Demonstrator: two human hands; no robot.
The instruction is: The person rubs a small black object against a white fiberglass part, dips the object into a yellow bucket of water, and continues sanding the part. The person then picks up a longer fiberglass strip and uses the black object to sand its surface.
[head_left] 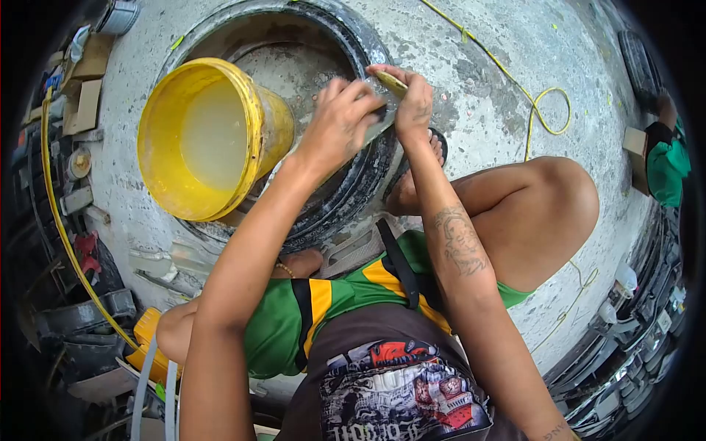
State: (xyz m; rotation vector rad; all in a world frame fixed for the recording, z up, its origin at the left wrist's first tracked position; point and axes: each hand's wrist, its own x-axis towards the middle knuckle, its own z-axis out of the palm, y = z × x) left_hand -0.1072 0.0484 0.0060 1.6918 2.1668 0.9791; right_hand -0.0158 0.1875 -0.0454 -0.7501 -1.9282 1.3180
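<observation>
Over the right rim of a black tire (368, 51), my right hand (414, 99) grips a flat yellowish piece (390, 79) between thumb and fingers. Close beside it on the left, my left hand (342, 121) is blurred by motion, its fingers curled around something small and dark that I cannot make out. A yellow bucket (276, 128) leans tilted inside the tire, its mouth facing me, with cloudy liquid (215, 140) in it.
A yellow hose (515, 82) loops on the concrete floor (478, 125). Cardboard boxes (84, 106) and dark parts line the left side. More stacked parts (625, 360) lie at the right, where another person's green sleeve (668, 173) shows.
</observation>
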